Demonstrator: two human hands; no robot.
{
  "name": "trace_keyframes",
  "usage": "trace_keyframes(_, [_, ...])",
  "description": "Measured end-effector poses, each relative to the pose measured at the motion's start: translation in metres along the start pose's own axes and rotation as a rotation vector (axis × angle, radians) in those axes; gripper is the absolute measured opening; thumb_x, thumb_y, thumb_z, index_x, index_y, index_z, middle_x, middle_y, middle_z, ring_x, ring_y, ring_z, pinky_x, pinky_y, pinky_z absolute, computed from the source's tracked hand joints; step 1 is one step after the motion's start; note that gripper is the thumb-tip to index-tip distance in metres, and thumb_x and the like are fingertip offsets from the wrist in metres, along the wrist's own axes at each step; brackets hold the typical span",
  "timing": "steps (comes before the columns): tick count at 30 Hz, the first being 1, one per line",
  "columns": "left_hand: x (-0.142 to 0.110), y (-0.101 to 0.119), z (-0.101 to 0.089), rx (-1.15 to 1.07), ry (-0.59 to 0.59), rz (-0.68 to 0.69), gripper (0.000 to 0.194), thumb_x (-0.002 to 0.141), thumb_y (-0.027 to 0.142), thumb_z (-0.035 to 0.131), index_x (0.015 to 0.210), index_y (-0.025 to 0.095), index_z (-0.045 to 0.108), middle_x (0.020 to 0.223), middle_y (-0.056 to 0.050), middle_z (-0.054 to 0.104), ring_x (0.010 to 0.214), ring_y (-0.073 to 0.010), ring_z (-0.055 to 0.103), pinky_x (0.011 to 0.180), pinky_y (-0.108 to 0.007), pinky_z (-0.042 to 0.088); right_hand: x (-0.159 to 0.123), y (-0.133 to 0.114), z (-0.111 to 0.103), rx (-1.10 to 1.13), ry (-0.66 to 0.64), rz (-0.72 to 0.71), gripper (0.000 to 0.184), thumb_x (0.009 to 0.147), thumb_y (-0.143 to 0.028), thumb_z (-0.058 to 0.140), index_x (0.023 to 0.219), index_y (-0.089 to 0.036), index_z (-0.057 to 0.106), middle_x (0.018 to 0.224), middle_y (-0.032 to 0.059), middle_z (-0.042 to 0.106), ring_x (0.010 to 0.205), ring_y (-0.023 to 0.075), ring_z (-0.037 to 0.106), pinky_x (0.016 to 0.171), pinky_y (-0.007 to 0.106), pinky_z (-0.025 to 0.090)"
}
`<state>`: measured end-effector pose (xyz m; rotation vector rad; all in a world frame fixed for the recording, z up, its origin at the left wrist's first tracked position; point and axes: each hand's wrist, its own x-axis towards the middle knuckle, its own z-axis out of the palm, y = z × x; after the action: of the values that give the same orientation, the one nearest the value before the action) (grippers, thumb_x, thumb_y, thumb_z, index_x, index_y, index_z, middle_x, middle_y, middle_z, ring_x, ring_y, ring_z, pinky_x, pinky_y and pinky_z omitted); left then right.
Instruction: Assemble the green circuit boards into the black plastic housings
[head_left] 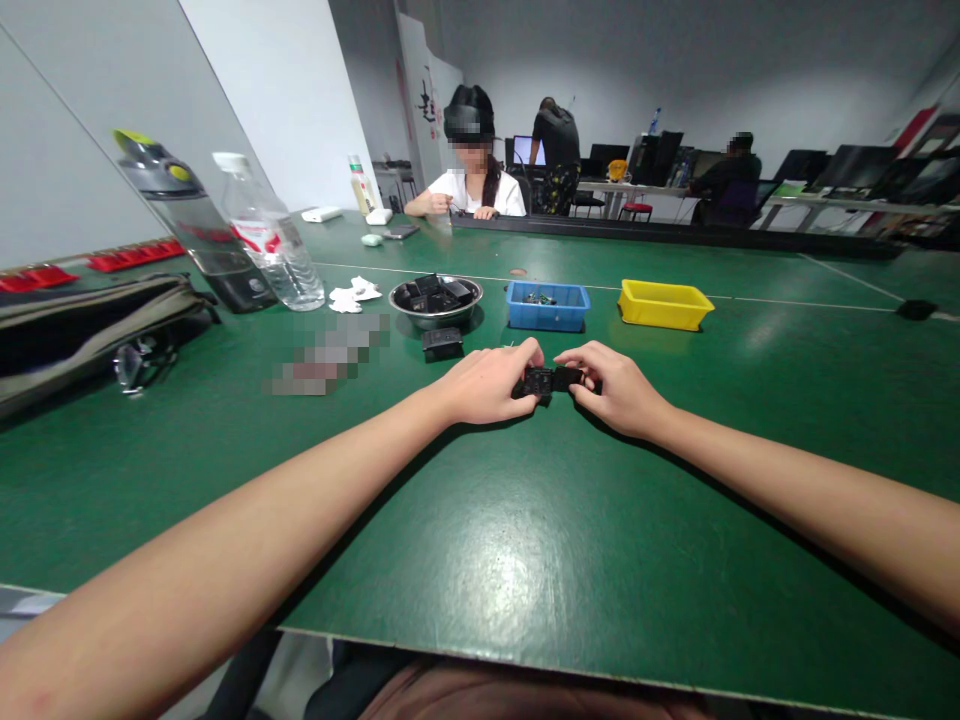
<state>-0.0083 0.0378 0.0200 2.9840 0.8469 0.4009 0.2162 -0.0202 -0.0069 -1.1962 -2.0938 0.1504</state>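
Note:
My left hand [491,382] is closed on a small black plastic housing [538,384], thumb below and fingers above it. Right up against that piece is a flat black part [566,378], pinched by my right hand [615,388]. The two black parts meet low over the green table; whether they are joined I cannot tell. Beyond my left hand lies another black plastic housing [442,344], in front of a metal bowl [437,321] heaped with similar black pieces.
A blue bin [547,316] with small parts and a yellow bin [665,306] stand past my hands. At left are a water bottle [274,245], a grey sports bottle [191,220], crumpled tissue [352,295] and a dark bag [97,325]. A person [472,180] sits opposite.

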Motion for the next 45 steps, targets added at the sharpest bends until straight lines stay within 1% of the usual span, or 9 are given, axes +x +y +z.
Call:
trace_keyframes(6, [-0.0011,0.0026,-0.0005,-0.031,0.088,0.041,0.035,0.087,0.04,0.056,0.116,0.022,0.048,0.103,-0.005,0.072,0.087,-0.0239,0.072,0.07,-0.031,0.049,-0.0005,-0.0015,-0.0008,0.036,-0.025,-0.011,0.04,0.079,-0.006,0.059,0.115,-0.021,0.065,0.098,0.005,0.066,0.068,0.0141,0.057,0.067,0.028,0.05])
trace_keyframes(12, [-0.002,0.0053,-0.0006,-0.046,0.107,0.087,0.035,0.09,0.041,0.056,0.118,0.021,0.05,0.106,-0.005,0.073,0.091,-0.0229,0.072,0.073,-0.03,0.05,-0.0014,-0.0036,-0.0013,0.059,-0.048,-0.146,0.04,0.083,-0.02,0.066,0.122,-0.018,0.06,0.111,0.0111,0.069,0.089,0.0216,0.065,0.076,0.034,0.054])
trace_keyframes(17, [-0.0017,0.0046,0.0006,-0.024,0.121,0.086,0.036,0.093,0.043,0.056,0.121,0.022,0.05,0.108,-0.005,0.074,0.094,-0.0233,0.073,0.071,-0.029,0.049,-0.0015,-0.005,-0.0019,0.069,-0.027,-0.124,0.038,0.086,-0.027,0.069,0.121,-0.019,0.059,0.11,0.0102,0.073,0.087,0.021,0.069,0.076,0.033,0.055])
trace_keyframes(21, [-0.0009,0.0042,0.0014,-0.029,0.138,0.071,0.037,0.092,0.046,0.058,0.12,0.022,0.051,0.109,-0.004,0.074,0.093,-0.0237,0.073,0.069,-0.028,0.048,-0.0016,-0.0068,-0.003,0.058,-0.015,-0.112,0.035,0.087,-0.027,0.068,0.12,-0.019,0.06,0.108,0.0093,0.074,0.088,0.0211,0.07,0.076,0.033,0.056])
trace_keyframes(28, [-0.0004,0.0048,0.0005,-0.022,0.145,0.03,0.037,0.091,0.045,0.059,0.119,0.021,0.052,0.108,-0.005,0.073,0.09,-0.0231,0.072,0.068,-0.029,0.048,-0.0014,-0.0074,-0.0025,0.071,0.035,-0.1,0.03,0.089,-0.026,0.066,0.117,-0.02,0.061,0.103,0.0077,0.072,0.087,0.0204,0.068,0.073,0.032,0.055])
trace_keyframes(31, [-0.0007,0.0045,-0.0004,-0.018,0.136,0.018,0.035,0.092,0.045,0.057,0.118,0.021,0.055,0.106,-0.005,0.073,0.092,-0.0237,0.071,0.072,-0.03,0.049,-0.0018,-0.0082,-0.003,0.068,0.049,-0.108,0.03,0.09,-0.027,0.065,0.12,-0.022,0.061,0.104,0.0068,0.071,0.086,0.0201,0.066,0.072,0.032,0.054])
trace_keyframes(34, [-0.0009,0.0042,-0.001,-0.011,0.115,0.037,0.032,0.093,0.044,0.054,0.114,0.021,0.058,0.101,-0.005,0.073,0.092,-0.0235,0.071,0.073,-0.031,0.05,-0.0022,-0.0087,-0.0035,0.067,0.054,-0.115,0.032,0.09,-0.027,0.066,0.122,-0.023,0.061,0.105,0.007,0.07,0.084,0.0194,0.065,0.071,0.032,0.054])
trace_keyframes(39, [-0.0012,0.0042,-0.0014,-0.019,0.113,0.071,0.032,0.094,0.044,0.052,0.113,0.02,0.059,0.092,-0.003,0.071,0.085,-0.0223,0.07,0.07,-0.03,0.047,-0.0024,-0.0086,-0.0032,0.069,0.068,-0.131,0.031,0.091,-0.028,0.065,0.121,-0.022,0.06,0.104,0.0069,0.068,0.08,0.0184,0.062,0.069,0.031,0.052])
trace_keyframes(45, [-0.0009,0.0055,-0.0013,-0.035,0.103,0.07,0.035,0.095,0.049,0.049,0.113,0.02,0.058,0.091,-0.003,0.071,0.08,-0.0209,0.069,0.066,-0.028,0.044,-0.0022,-0.0087,-0.0029,0.044,0.085,-0.15,0.03,0.089,-0.027,0.065,0.119,-0.023,0.058,0.098,0.0057,0.065,0.081,0.0196,0.06,0.071,0.032,0.051])
